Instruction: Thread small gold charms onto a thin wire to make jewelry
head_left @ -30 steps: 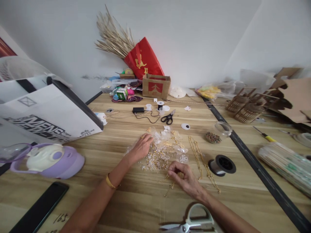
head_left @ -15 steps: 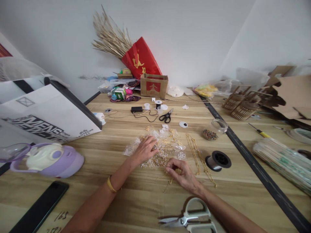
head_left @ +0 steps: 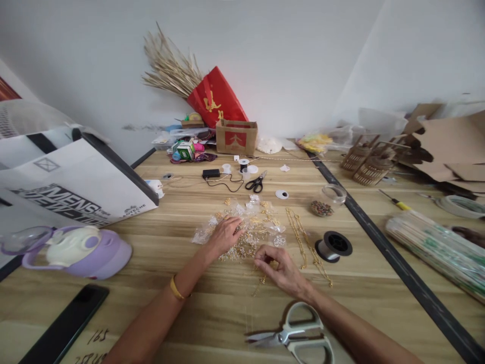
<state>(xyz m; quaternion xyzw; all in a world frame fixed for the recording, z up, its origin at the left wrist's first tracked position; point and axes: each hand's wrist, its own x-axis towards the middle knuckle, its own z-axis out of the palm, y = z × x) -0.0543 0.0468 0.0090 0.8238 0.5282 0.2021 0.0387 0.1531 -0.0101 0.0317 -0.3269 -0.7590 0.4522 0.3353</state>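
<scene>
My left hand (head_left: 225, 237) rests on a pile of small beads and jewelry findings (head_left: 246, 242), its thumb apart from the fingers and nothing visibly held. The fingertips partly disappear among the pieces. To its right, my right hand (head_left: 279, 269) is closed in a pinch at the near edge of the pile. A thin gold chain (head_left: 259, 287) hangs from under those fingers onto the table. Longer gold chains (head_left: 299, 232) lie stretched out beyond the right hand. Nearer to me are light-handled scissors (head_left: 282, 337), blades pointing left.
A wire spool (head_left: 333, 246) and a jar of colored beads (head_left: 322, 207) stand to the right. Black scissors (head_left: 256, 182) lie behind the pile. On the left are a purple bottle (head_left: 113, 253), a phone (head_left: 64, 323) and a large white box (head_left: 76, 177). Packed sticks (head_left: 435, 247) lie far right.
The camera view has shifted slightly, so the scene sits a little lower and further left. Both hands stay nearly in place; the right still pinches the chain.
</scene>
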